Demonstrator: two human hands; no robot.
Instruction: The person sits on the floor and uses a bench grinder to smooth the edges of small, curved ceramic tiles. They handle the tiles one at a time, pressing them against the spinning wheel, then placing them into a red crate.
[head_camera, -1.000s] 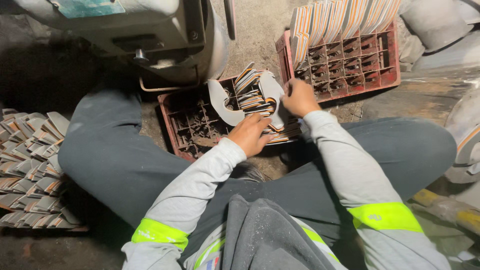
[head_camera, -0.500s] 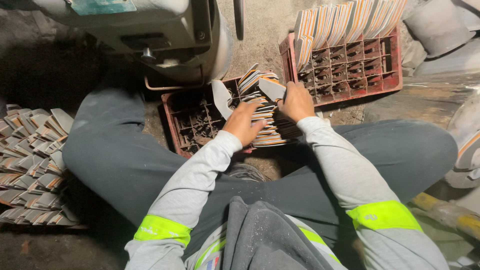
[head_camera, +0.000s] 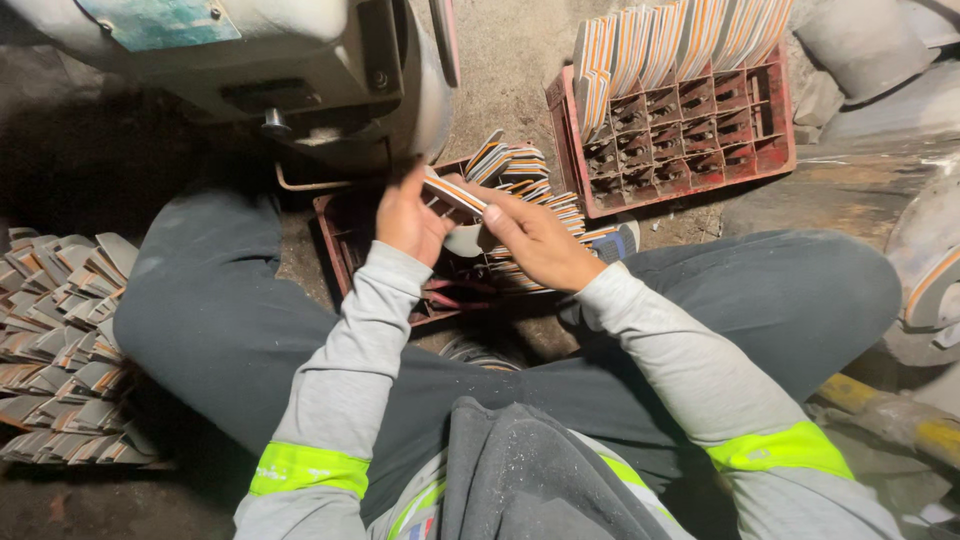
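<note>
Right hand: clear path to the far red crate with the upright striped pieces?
Probably yes. The right hand holds a striped piece together with the left hand, but nothing stands between it and the far red crate, just up and to its right.

The dusty grey floor (head_camera: 500, 60) carries two red compartment crates, one (head_camera: 690, 135) at the far right and one (head_camera: 345, 235) between the seated person's legs, plus a heap of flat striped pieces (head_camera: 65, 350) at the left edge.
</note>
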